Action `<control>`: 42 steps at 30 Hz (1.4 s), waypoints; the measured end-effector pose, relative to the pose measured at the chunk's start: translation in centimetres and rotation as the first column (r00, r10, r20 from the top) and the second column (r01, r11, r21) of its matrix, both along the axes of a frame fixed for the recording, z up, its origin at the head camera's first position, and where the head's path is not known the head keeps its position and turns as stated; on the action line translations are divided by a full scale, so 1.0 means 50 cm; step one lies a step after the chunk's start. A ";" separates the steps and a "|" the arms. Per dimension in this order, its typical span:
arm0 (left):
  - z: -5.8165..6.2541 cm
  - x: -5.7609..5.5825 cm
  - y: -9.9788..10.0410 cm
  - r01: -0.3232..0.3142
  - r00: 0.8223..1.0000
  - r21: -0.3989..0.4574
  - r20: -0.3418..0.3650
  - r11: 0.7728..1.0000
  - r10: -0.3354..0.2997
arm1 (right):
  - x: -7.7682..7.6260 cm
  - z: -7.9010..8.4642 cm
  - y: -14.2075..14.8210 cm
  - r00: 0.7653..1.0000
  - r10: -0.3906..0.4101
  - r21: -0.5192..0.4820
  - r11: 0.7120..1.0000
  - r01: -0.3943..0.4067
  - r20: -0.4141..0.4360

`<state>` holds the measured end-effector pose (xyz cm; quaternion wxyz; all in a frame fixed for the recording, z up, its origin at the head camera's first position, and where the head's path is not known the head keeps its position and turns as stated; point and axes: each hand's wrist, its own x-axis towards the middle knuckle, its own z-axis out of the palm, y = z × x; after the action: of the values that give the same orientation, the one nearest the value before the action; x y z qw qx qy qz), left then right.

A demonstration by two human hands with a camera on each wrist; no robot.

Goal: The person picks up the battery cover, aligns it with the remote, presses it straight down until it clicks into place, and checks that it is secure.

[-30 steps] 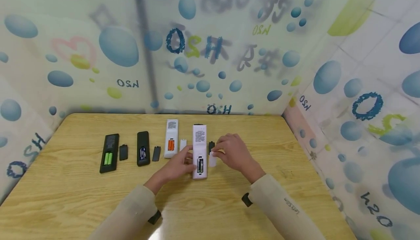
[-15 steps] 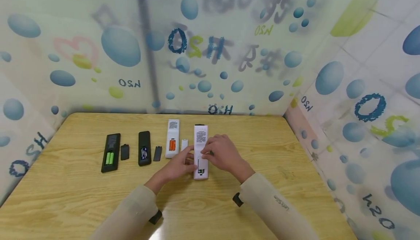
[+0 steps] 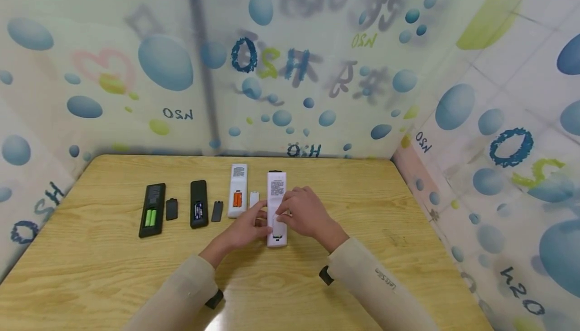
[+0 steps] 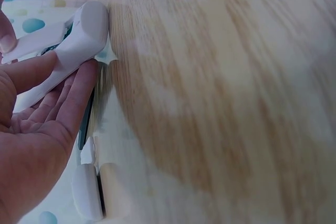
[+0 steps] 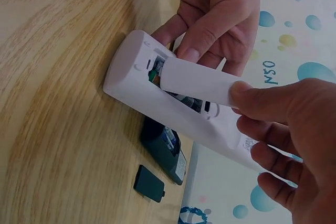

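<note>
A white remote control [image 3: 277,190] lies back up at the middle of the table, with its battery compartment uncovered in part. My left hand [image 3: 246,224] grips it by the side, the thumb on one edge and the fingers on the other. With my right hand [image 3: 307,211] I pinch a white battery cover [image 5: 202,81] by one end. The cover is tilted over the compartment, its far end near the compartment's end. Batteries [image 5: 188,100] show beneath it. In the left wrist view the cover [image 4: 41,41] slants above the remote.
To the left lie a black remote [image 3: 152,210] with green batteries, another black remote [image 3: 198,204] and a white remote [image 3: 237,191], with loose covers beside them. Another black remote [image 5: 152,136] and a black cover [image 5: 149,183] lie close to the held remote.
My right hand has moved left from beside the remote, bringing the white cover over the battery compartment and lowering it. The left hand stays on the remote.
</note>
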<state>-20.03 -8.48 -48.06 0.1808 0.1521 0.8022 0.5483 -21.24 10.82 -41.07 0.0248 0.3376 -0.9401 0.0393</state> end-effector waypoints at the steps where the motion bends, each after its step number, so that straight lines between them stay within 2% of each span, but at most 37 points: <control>1: 0.000 0.000 -0.001 0.005 1.000 0.003 -0.005 1.000 -0.005 | 0.000 -0.002 -0.001 1.000 0.000 0.010 1.000 0.000 0.000; 11: 0.000 -0.001 -0.005 0.042 0.999 0.047 -0.034 0.998 -0.041 | 0.008 -0.007 -0.003 1.000 0.013 0.038 0.999 -0.012 -0.017; 26: -0.004 -0.004 -0.004 0.008 0.999 0.001 -0.043 1.000 -0.008 | 0.009 -0.026 -0.001 0.997 -0.002 0.005 1.000 0.002 -0.081; 33: -0.002 0.000 -0.004 0.026 0.998 0.025 -0.053 0.999 -0.025 | 0.014 -0.040 -0.003 0.993 -0.031 -0.034 0.999 0.027 -0.111; 42: -0.002 0.001 -0.001 0.008 0.999 0.019 -0.042 1.000 -0.007 | 0.016 -0.052 -0.004 0.987 -0.057 -0.029 0.998 0.053 -0.149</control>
<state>-19.97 -8.53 -48.15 0.1645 0.1681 0.8001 0.5518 -20.44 10.59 -43.67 0.1007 0.3133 -0.9440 0.0251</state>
